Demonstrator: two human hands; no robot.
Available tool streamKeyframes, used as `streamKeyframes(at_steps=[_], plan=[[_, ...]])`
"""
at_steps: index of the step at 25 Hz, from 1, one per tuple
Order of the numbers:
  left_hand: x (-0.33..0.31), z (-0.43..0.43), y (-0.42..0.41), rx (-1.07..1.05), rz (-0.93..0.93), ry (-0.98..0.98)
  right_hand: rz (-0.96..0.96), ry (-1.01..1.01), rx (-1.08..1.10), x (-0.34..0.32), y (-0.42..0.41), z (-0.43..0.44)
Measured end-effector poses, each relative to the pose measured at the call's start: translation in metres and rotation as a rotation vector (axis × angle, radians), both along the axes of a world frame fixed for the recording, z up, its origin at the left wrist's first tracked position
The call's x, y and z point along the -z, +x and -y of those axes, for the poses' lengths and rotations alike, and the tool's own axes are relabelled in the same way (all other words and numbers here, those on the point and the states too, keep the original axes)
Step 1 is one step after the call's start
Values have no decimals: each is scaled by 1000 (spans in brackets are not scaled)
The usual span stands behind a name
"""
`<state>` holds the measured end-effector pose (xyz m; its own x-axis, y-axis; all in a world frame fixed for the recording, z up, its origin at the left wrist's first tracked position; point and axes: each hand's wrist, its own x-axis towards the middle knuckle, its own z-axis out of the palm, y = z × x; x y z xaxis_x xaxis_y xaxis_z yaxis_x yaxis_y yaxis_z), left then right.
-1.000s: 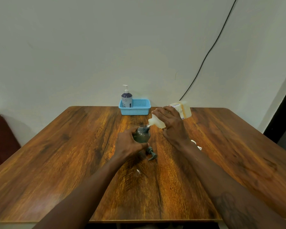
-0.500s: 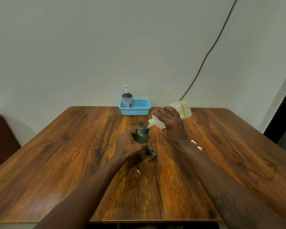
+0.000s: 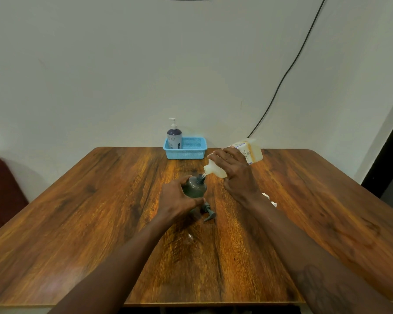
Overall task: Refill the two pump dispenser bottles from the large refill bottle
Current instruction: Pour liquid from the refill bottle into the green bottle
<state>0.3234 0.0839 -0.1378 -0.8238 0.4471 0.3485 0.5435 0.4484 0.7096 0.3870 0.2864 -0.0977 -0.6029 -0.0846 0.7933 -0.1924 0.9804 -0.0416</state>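
Observation:
My right hand [image 3: 237, 175] grips the large refill bottle [image 3: 251, 152], pale yellow with a white label, tipped down to the left so its mouth meets the open neck of the dark grey dispenser bottle [image 3: 195, 187]. My left hand [image 3: 177, 198] is wrapped around that grey bottle, which stands upright at the table's middle. Its grey pump head [image 3: 208, 211] lies on the table just in front of it. A second pump bottle [image 3: 174, 137], dark blue with a white pump, stands in the blue basket [image 3: 191, 152] at the far edge.
The wooden table [image 3: 100, 211] fills the view. A small white object [image 3: 270, 199] lies on it behind my right forearm. A black cable [image 3: 286, 73] runs down the wall. A dark red seat [image 3: 2, 189] sits left of the table.

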Motion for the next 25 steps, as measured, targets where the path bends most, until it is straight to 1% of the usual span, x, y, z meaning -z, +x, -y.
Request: streamKeyframes(at_steps=[25], plan=[[0, 0, 4, 4, -2, 16, 21, 81, 5, -7, 5, 5]])
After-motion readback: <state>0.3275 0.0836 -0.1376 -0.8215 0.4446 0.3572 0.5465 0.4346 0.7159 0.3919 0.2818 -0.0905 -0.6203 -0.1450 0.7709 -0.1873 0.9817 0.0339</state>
